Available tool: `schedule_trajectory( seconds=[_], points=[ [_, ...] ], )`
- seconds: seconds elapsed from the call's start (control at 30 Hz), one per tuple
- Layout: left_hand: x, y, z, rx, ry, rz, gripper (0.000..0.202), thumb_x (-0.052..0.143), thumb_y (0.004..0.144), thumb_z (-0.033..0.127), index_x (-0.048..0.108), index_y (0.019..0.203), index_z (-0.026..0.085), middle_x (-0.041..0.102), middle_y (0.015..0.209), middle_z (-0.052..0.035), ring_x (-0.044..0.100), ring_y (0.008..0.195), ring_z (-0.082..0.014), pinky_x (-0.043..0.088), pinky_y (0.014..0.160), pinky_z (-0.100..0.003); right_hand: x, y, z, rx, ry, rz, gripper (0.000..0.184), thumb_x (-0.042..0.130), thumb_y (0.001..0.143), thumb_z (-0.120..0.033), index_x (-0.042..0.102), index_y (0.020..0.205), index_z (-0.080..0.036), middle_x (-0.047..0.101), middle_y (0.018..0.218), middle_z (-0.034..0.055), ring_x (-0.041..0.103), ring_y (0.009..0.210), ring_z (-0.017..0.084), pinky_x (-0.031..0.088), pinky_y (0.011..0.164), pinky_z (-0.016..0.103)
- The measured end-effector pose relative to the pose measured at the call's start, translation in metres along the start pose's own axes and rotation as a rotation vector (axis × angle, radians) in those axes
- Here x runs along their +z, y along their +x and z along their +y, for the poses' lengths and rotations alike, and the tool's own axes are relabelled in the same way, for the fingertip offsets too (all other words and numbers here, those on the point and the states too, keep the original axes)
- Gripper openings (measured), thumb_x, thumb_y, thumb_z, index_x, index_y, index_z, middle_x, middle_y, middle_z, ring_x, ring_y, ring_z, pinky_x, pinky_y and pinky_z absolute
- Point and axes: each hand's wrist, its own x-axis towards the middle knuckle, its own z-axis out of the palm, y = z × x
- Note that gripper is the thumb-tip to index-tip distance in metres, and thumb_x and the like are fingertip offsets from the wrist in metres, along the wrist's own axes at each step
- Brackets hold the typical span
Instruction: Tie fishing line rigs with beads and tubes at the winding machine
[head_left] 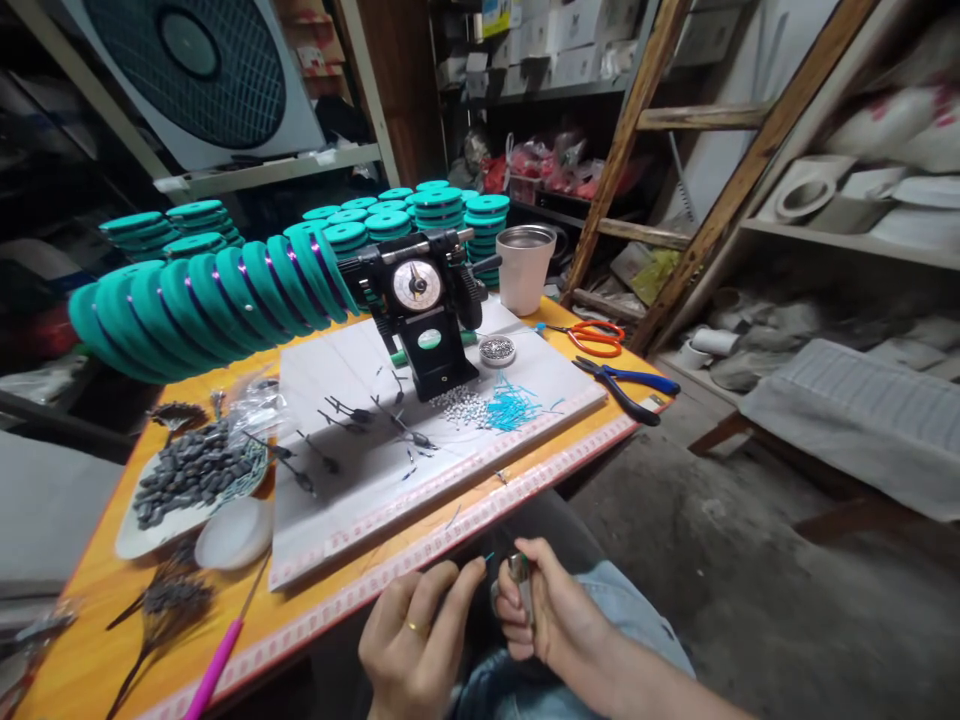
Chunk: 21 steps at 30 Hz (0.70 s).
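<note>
My left hand (420, 635) pinches a thin blue tube (490, 557) between thumb and forefinger, above my lap; only its tip shows. Close beside it, my right hand (559, 610) is wrapped round a lighter (520, 585), thumb at its metal top. No flame is visible. Beyond the hands lies a white board (352, 530), bearing a pile of short blue tubes (511, 405), small silvery beads (459, 405) and several dark weights on thin lines (420, 438). A black winder with a dial (418, 286) stands on it, carrying a row of green foam spools (202, 300).
Orange-handled scissors (596, 337) and pliers (626, 385) lie at the table's right. A round dish of metal bits (496, 350) and a cup (525, 275) stand farther back. At left are a tray of grey weights (139, 545), a white lid (234, 533) and a pink-handled tool (215, 670).
</note>
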Motion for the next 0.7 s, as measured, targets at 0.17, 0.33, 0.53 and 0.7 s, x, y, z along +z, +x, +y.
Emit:
schedule_trajectory(
  seconds=[0.17, 0.33, 0.53, 0.7],
  points=[
    [0.0, 0.002, 0.003, -0.028, -0.017, 0.019, 0.017, 0.067, 0.08, 0.003, 0.073, 0.092, 0.013, 0.073, 0.071, -0.0059, 0.063, 0.06, -0.0147, 0.051, 0.06, -0.027, -0.001, 0.002, 0.004, 0.024, 0.038, -0.009, 0.041, 0.042, 0.083, -0.05, 0.044, 0.056, -0.018, 0.037, 0.049, -0.0066, 0.029, 0.04, 0.005, 0.021, 0.045, 0.02],
    [-0.001, 0.001, 0.002, -0.019, -0.03, 0.017, 0.016, 0.068, 0.081, 0.007, 0.073, 0.094, 0.015, 0.072, 0.07, -0.0043, 0.06, 0.06, -0.013, 0.05, 0.061, -0.024, 0.002, 0.001, 0.004, 0.053, 0.057, -0.029, 0.043, 0.038, 0.086, -0.05, 0.045, 0.058, -0.017, 0.038, 0.051, -0.0058, 0.031, 0.041, 0.005, 0.021, 0.046, 0.019],
    [0.0, 0.003, 0.004, -0.054, -0.072, 0.029, 0.015, 0.069, 0.079, 0.005, 0.073, 0.092, 0.012, 0.07, 0.071, -0.0059, 0.058, 0.063, -0.014, 0.048, 0.061, -0.025, 0.005, 0.005, 0.008, 0.069, 0.055, -0.038, 0.045, 0.043, 0.083, -0.056, 0.043, 0.058, -0.018, 0.037, 0.05, -0.0062, 0.029, 0.041, 0.005, 0.02, 0.045, 0.019],
    [-0.002, 0.003, 0.008, -0.128, -0.121, 0.034, 0.019, 0.07, 0.077, 0.0, 0.073, 0.092, 0.011, 0.065, 0.072, -0.0052, 0.053, 0.066, -0.0133, 0.045, 0.062, -0.025, 0.008, -0.019, -0.001, -0.06, 0.011, -0.015, 0.058, 0.051, 0.076, -0.073, 0.044, 0.06, -0.018, 0.038, 0.054, -0.0062, 0.03, 0.047, 0.006, 0.027, 0.049, 0.019]
  ],
)
